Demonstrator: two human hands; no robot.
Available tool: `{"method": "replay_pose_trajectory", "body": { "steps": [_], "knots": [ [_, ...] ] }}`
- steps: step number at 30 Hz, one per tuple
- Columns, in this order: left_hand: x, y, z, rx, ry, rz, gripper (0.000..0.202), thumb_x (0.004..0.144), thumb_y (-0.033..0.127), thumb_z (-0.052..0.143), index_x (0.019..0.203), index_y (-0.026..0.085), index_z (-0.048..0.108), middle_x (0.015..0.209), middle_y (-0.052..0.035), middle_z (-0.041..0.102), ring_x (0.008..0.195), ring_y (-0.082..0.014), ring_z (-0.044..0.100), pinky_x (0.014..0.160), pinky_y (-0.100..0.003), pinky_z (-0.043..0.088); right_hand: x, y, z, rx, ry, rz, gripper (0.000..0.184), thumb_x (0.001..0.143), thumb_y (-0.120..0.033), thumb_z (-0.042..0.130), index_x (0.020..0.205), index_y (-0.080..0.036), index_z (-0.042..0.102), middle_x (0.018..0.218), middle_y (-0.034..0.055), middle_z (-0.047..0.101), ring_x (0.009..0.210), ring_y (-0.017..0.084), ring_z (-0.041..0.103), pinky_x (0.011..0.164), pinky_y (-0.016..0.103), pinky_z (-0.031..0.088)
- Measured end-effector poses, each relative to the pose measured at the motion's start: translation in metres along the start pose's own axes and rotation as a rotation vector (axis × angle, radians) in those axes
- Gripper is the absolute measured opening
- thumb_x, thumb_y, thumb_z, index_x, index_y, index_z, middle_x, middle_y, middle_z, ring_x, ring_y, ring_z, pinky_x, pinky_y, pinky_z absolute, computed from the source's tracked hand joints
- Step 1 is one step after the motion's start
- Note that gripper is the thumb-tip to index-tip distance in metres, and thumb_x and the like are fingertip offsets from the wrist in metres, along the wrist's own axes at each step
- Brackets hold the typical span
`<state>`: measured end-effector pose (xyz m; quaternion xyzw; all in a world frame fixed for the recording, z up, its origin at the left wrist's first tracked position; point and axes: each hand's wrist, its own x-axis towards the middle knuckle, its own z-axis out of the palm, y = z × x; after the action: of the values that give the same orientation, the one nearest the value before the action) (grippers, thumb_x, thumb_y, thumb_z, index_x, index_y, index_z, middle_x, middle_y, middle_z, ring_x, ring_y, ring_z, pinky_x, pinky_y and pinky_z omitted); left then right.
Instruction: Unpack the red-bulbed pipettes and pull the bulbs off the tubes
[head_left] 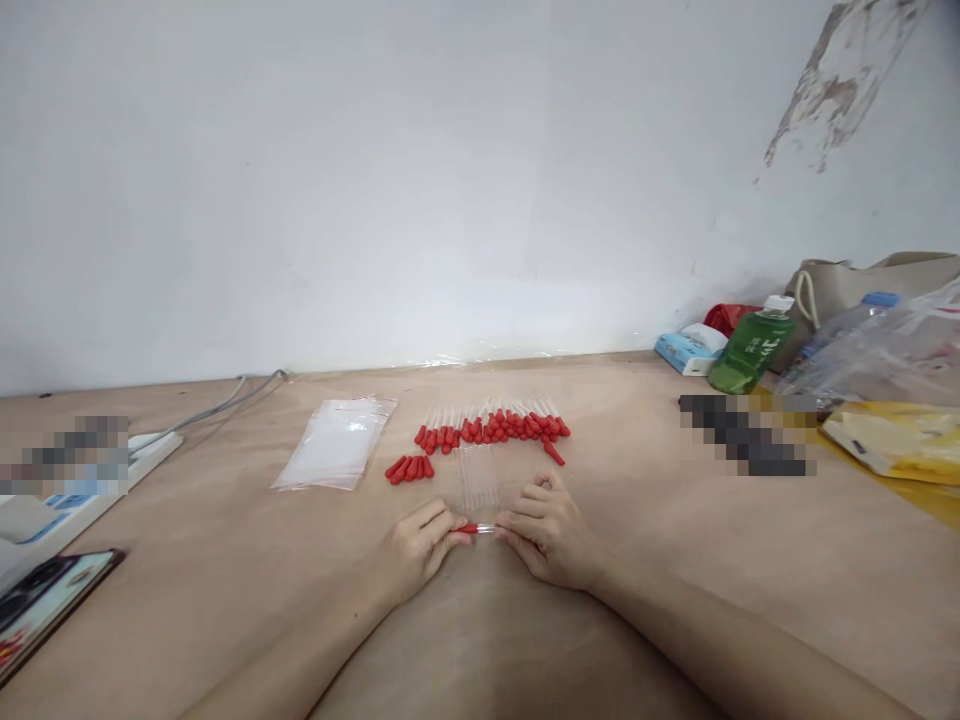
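Near the table's front, my left hand (429, 545) pinches a red rubber dropper bulb (469, 528). My right hand (551, 535) pinches a clear dropper tube (486, 529), whose end meets the bulb's mouth; how far it sits inside I cannot tell. Just beyond my fingers lies a row of loose clear tubes (477, 478). To their left is a small group of loose red bulbs (409, 468), and one single red bulb (554, 454) lies to the right. Behind these, droppers with red bulbs on clear tubes (495, 426) lie in a wide pile.
A stack of clear zip bags (334, 445) lies left of the bulbs. At far left are a white power strip (97, 500) with a cable and a phone (52, 605). On the right stand a tissue pack (686, 352), a green bottle (752, 348) and plastic bags (892, 345).
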<state>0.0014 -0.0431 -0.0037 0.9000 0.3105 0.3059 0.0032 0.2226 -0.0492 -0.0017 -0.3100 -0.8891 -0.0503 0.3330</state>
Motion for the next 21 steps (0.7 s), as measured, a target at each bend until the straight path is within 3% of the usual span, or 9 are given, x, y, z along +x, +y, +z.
{"method": "replay_pose_trajectory", "body": {
  "steps": [4, 8, 13, 16, 21],
  "knots": [
    [-0.003, -0.002, -0.002, -0.017, -0.013, -0.018, 0.016, 0.086, 0.024, 0.044, 0.087, 0.019, 0.059, 0.069, -0.0023, 0.057, 0.064, -0.0113, 0.054, 0.060, -0.022, 0.045, -0.004, 0.002, -0.001, -0.040, 0.016, 0.039, 0.022, 0.086, -0.023, 0.042, 0.086, -0.023, 0.063, 0.063, -0.0002, 0.061, 0.062, 0.011, 0.047, 0.070, 0.032, 0.026],
    [-0.008, -0.005, -0.008, -0.047, 0.080, -0.093, 0.014, 0.085, 0.019, 0.046, 0.091, 0.020, 0.059, 0.077, -0.0031, 0.060, 0.071, -0.0118, 0.056, 0.065, -0.022, 0.045, -0.006, 0.015, -0.001, -0.010, 0.135, 0.187, 0.021, 0.086, -0.023, 0.043, 0.086, -0.024, 0.064, 0.067, 0.0002, 0.063, 0.061, 0.011, 0.051, 0.073, 0.032, 0.029],
    [-0.003, -0.017, -0.015, -0.028, 0.301, -0.372, 0.022, 0.084, 0.024, 0.046, 0.099, 0.020, 0.061, 0.093, -0.0056, 0.057, 0.088, -0.0152, 0.055, 0.080, -0.027, 0.045, -0.001, 0.017, 0.006, 0.126, 0.214, 0.328, 0.025, 0.087, -0.023, 0.040, 0.100, -0.022, 0.061, 0.071, 0.0024, 0.061, 0.065, 0.012, 0.052, 0.068, 0.028, 0.035],
    [0.004, -0.037, -0.031, 0.000, 0.391, -0.624, 0.029, 0.082, 0.031, 0.043, 0.101, 0.018, 0.062, 0.091, -0.0066, 0.055, 0.087, -0.0174, 0.054, 0.076, -0.029, 0.045, 0.002, 0.015, 0.008, 0.183, 0.217, 0.392, 0.028, 0.086, -0.022, 0.038, 0.104, -0.019, 0.059, 0.074, 0.0045, 0.060, 0.067, 0.014, 0.053, 0.065, 0.027, 0.039],
    [0.018, -0.071, -0.064, -0.085, 0.218, -0.847, 0.039, 0.073, 0.039, 0.049, 0.104, 0.018, 0.058, 0.083, -0.0031, 0.058, 0.065, -0.0144, 0.055, 0.060, -0.026, 0.045, 0.013, 0.030, 0.007, 0.239, 0.207, 0.516, 0.023, 0.083, -0.022, 0.040, 0.091, -0.018, 0.061, 0.075, 0.0043, 0.062, 0.063, 0.014, 0.054, 0.059, 0.025, 0.040]
  ]
}}
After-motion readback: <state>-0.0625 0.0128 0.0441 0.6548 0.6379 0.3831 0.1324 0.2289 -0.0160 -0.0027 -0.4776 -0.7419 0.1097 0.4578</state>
